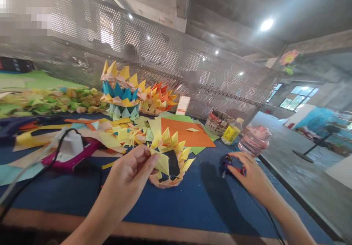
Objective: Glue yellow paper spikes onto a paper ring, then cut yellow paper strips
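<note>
Between thumb and fingertips, my left hand (132, 173) pinches a small folded piece of pale yellow paper (162, 163). Just behind it stands a folded-paper crown (183, 160), with yellow points around a peach-coloured base. My left hand partly covers the crown's left side. Over at the right, my right hand (255, 177) curves its thumb and fingers around a small dark blue glue gun (227, 163), low over the blue tabletop. The gun's rear part is hidden by the fingers, and a black cord runs back under my wrist.
Stacked paper crowns (121, 91) stand at the back, beside a heap of green and yellow folded pieces (60, 100). Orange paper sheets (183, 129), a woven basket (218, 122), a yellow-labelled bottle (231, 132) and a pink jug (254, 140) lie beyond. A magenta object (73, 158) and cables are left.
</note>
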`<state>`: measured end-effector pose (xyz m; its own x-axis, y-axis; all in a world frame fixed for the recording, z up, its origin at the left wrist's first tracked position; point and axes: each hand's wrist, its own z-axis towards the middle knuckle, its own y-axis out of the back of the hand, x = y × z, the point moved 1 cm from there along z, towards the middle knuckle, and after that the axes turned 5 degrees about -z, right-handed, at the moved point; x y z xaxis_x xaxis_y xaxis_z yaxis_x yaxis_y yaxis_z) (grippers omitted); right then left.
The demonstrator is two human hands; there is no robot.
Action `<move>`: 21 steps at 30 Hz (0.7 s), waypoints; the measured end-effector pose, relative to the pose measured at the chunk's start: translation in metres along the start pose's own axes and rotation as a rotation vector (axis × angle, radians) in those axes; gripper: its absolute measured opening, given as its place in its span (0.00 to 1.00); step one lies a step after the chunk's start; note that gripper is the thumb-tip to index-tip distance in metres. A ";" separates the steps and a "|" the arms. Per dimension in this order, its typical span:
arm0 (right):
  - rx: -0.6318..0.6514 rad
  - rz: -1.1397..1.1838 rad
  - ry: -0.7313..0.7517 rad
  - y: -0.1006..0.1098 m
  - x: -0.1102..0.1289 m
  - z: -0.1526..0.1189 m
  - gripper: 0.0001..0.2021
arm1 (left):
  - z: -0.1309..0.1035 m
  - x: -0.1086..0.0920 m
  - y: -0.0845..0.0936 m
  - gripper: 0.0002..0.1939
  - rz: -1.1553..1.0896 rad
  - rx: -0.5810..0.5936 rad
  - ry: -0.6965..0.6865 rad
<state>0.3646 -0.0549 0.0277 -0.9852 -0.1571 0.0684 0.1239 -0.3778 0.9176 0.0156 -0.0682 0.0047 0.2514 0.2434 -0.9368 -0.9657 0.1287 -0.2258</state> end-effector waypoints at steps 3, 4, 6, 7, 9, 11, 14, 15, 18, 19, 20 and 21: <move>0.002 0.146 0.210 -0.004 0.072 -0.007 0.09 | 0.002 -0.002 -0.002 0.11 0.101 0.004 -0.044; 0.016 0.205 0.287 -0.008 0.095 -0.011 0.09 | 0.001 -0.002 -0.003 0.10 0.145 -0.014 -0.062; 0.046 0.295 0.350 -0.018 0.131 -0.019 0.10 | 0.000 -0.004 -0.005 0.10 0.229 -0.042 -0.092; 0.083 0.314 0.367 -0.024 0.144 -0.023 0.11 | -0.001 -0.005 -0.005 0.10 0.263 -0.045 -0.102; 0.072 0.314 0.361 -0.036 0.159 -0.027 0.15 | -0.002 -0.009 -0.006 0.09 0.308 -0.026 -0.126; 0.044 0.274 0.331 -0.046 0.165 -0.028 0.21 | -0.001 -0.013 -0.006 0.09 0.358 -0.014 -0.157; 0.088 0.237 0.268 -0.053 0.169 -0.024 0.19 | 0.003 -0.021 -0.005 0.09 0.458 -0.013 -0.218; 0.112 0.240 0.258 -0.053 0.170 -0.024 0.15 | 0.004 -0.024 -0.005 0.09 0.487 -0.008 -0.233; 0.101 0.253 0.273 -0.052 0.175 -0.028 0.08 | 0.009 -0.029 -0.005 0.09 0.548 0.031 -0.258; 0.073 0.243 0.292 -0.052 0.177 -0.032 0.08 | 0.010 -0.030 -0.006 0.09 0.568 0.046 -0.262; 0.033 0.226 0.316 -0.052 0.178 -0.035 0.08 | 0.011 -0.030 -0.006 0.09 0.586 0.061 -0.266; -0.015 0.206 0.345 -0.053 0.179 -0.040 0.09 | 0.012 -0.029 -0.007 0.09 0.601 0.078 -0.268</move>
<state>0.1862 -0.0993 -0.0246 -0.8424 -0.5270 0.1129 0.3193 -0.3193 0.8922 0.0154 -0.0649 0.0369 -0.3126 0.5243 -0.7921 -0.9377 -0.0373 0.3454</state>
